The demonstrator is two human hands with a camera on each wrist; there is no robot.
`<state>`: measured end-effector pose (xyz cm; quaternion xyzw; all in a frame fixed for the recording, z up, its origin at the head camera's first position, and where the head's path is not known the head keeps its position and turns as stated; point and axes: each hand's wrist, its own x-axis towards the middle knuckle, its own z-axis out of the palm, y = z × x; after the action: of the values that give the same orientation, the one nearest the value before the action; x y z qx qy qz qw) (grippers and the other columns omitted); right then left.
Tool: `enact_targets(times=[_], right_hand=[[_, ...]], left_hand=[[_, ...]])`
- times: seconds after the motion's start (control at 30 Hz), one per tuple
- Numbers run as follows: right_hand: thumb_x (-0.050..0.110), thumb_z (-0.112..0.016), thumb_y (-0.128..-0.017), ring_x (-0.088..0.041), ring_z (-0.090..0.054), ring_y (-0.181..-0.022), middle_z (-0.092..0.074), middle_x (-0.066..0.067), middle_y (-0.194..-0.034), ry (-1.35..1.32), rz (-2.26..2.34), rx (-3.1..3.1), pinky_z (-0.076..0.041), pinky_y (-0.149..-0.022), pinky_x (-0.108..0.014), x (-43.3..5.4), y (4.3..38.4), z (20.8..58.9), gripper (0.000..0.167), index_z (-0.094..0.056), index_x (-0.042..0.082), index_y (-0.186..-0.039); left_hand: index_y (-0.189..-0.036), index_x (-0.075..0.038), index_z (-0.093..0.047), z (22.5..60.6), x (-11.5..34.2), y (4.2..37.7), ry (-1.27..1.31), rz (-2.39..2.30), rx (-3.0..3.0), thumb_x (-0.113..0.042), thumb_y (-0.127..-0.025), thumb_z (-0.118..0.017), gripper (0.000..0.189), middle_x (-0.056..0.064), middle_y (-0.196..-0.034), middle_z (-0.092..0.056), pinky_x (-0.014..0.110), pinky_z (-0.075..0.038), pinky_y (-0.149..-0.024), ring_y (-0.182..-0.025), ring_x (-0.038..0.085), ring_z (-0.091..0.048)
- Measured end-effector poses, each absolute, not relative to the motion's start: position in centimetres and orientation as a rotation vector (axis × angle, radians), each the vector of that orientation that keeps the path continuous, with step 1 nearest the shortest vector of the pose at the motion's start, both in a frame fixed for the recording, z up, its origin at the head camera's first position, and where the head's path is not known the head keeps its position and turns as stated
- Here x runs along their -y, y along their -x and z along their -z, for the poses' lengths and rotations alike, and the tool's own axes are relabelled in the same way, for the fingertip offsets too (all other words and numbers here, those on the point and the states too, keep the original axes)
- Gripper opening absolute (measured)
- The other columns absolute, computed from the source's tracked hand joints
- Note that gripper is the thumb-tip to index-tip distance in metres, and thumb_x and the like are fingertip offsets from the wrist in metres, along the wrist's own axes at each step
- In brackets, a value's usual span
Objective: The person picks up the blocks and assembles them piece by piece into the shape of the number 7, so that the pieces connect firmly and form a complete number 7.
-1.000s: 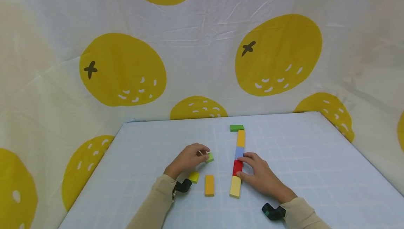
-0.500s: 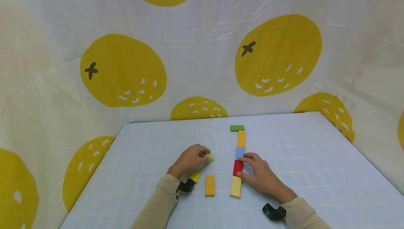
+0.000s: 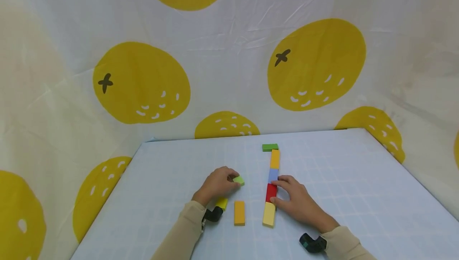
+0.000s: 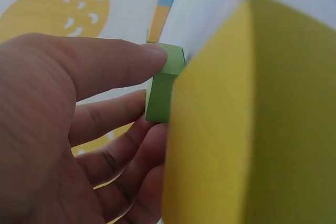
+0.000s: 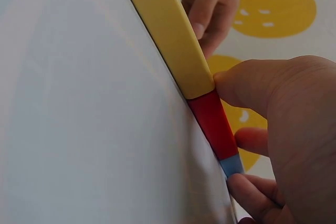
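My left hand (image 3: pixel 217 183) pinches a light green block (image 3: pixel 239 180) between thumb and fingers, left of a row of blocks. In the left wrist view, the thumb lies over that green block, and a yellow block (image 4: pixel 210 129) fills the right foreground. My right hand (image 3: pixel 300 201) holds the red block (image 3: pixel 271 193) in the row. Its thumb touches near the seam with the pale yellow block (image 3: pixel 269 214), and its fingertips lie by the red block and the blue block (image 3: pixel 273 175). An orange block (image 3: pixel 275 159) continues the row beyond the blue one.
At the row's far end a dark green block (image 3: pixel 270 147) lies crosswise. Another orange block (image 3: pixel 239 213) lies left of the row's near end. A pale checked cloth covers the table (image 3: pixel 333 164); behind it hangs a fruit-print curtain (image 3: pixel 229 65).
My left hand has shifted very slightly right and nearer with the light green block. The right hand keeps its place at the row. The whole view has sunk a little.
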<state>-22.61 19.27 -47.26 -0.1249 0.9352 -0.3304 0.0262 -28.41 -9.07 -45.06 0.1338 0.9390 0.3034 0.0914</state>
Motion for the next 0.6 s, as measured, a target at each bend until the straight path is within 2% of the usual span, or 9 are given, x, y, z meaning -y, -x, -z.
enact_targets(times=[0.6], right_hand=[[0.048,-0.073,-0.088,-0.031,-0.045,-0.125,-0.048,-0.004,-0.143,0.397,1.021,-2.903,-0.046,-0.098,-0.058,-19.2,22.6,47.3,0.054,-0.063,0.022,-0.135]], left_hand=[[-0.118,-0.015,-0.071,45.4,10.3,28.4,-0.417,-1.201,-2.711,-0.027,-0.089,-0.076,0.031,-0.005,-0.109,-0.063,0.035,-0.053,-0.082,-0.096,0.014,-0.06]])
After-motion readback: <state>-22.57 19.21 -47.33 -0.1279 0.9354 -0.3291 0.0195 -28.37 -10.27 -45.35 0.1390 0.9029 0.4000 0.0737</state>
